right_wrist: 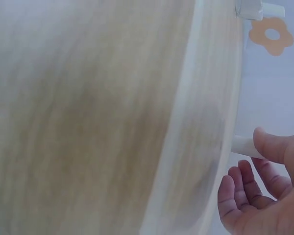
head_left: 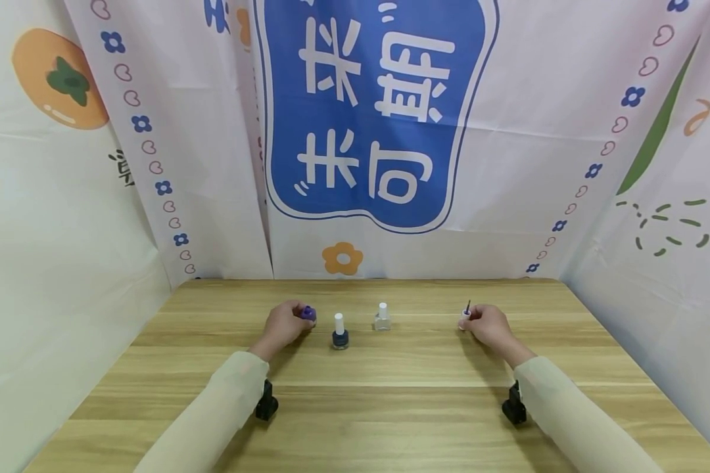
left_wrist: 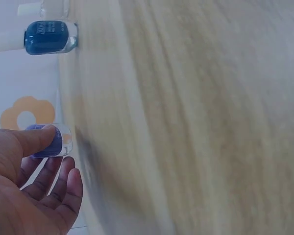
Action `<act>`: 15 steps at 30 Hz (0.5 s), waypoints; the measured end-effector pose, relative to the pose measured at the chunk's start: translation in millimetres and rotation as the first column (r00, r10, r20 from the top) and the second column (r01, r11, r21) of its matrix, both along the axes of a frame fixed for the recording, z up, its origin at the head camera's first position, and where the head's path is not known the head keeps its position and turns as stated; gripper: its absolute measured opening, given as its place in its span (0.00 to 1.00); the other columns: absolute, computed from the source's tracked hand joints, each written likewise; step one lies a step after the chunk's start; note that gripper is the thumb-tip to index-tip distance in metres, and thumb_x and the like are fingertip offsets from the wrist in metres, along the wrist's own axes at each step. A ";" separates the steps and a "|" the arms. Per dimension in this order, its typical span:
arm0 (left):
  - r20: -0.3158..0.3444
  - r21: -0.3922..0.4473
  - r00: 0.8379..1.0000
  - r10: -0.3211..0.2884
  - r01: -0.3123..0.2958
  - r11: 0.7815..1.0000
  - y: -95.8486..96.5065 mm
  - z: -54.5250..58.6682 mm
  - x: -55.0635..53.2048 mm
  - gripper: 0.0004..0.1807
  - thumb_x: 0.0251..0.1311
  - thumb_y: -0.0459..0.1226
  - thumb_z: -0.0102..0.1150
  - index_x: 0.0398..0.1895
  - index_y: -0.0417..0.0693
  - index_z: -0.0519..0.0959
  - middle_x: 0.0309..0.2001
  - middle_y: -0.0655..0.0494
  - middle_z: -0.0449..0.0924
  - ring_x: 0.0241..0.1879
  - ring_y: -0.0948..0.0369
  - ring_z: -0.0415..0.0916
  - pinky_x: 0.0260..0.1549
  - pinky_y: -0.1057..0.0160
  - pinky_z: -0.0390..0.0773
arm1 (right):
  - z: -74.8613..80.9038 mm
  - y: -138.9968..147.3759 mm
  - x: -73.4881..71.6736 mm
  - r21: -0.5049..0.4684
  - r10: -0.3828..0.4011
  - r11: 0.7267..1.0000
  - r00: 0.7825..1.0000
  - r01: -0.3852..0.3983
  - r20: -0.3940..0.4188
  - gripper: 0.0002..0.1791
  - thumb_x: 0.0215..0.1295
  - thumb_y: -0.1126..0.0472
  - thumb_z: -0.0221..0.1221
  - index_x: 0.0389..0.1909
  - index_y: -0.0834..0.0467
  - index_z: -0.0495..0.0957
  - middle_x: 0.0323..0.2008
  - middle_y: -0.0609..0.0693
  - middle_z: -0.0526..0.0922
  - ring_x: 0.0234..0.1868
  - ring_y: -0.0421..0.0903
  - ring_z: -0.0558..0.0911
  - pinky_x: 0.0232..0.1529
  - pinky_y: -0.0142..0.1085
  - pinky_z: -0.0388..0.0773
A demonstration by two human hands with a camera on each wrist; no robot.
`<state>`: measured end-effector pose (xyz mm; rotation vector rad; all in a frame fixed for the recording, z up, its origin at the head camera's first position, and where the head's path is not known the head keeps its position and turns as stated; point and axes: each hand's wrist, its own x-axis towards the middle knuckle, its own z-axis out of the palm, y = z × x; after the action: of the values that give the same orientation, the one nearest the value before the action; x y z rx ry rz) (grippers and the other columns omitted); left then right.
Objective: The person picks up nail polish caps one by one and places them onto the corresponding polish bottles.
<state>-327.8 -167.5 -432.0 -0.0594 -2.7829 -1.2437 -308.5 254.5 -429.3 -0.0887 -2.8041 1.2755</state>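
Observation:
My left hand (head_left: 282,325) pinches an uncapped bottle of purple nail polish (head_left: 309,315) between thumb and fingers. In the left wrist view the bottle's clear base shows just above or on the table; contact cannot be told. Away to the right, my right hand (head_left: 490,324) pinches a white nail polish cap (head_left: 464,316), its dark brush pointing up. The cap's lower end is at the table surface. Between the hands stand a capped bottle of dark blue nail polish (head_left: 340,338), nearer the left hand, and a capped clear nail polish bottle (head_left: 382,320).
The wood-grain table (head_left: 384,427) ends at a printed white cloth (head_left: 509,217) hanging behind it. Similar cloth hangs at both sides. A small black camera sits at each wrist, the left one (head_left: 267,402) and the right one (head_left: 514,405).

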 end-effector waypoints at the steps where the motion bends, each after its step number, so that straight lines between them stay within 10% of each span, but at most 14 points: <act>1: 0.000 0.012 1.000 0.000 0.000 1.000 -0.3 0.9 0.1 0.12 0.54 0.32 0.69 0.41 0.39 0.79 0.42 0.47 0.80 0.44 0.51 0.75 0.46 0.51 0.75 | 0.5 0.3 0.0 0.004 0.001 1.000 1.000 -0.001 0.000 0.08 0.63 0.65 0.63 0.37 0.67 0.78 0.36 0.57 0.79 0.37 0.51 0.73 0.39 0.41 0.72; 15: -0.051 0.129 0.999 0.011 -0.005 0.992 -4.7 12.8 2.3 0.13 0.54 0.32 0.68 0.42 0.38 0.78 0.42 0.46 0.79 0.42 0.52 0.76 0.37 0.59 0.79 | 19.0 2.7 7.9 0.033 0.058 0.998 0.997 -0.057 -0.045 0.08 0.65 0.61 0.62 0.35 0.63 0.77 0.36 0.55 0.80 0.37 0.50 0.76 0.37 0.41 0.75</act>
<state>-325.5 -172.3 -419.2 -0.0698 -2.6503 -1.3963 -300.7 257.3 -410.3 0.0224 -2.8060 1.2282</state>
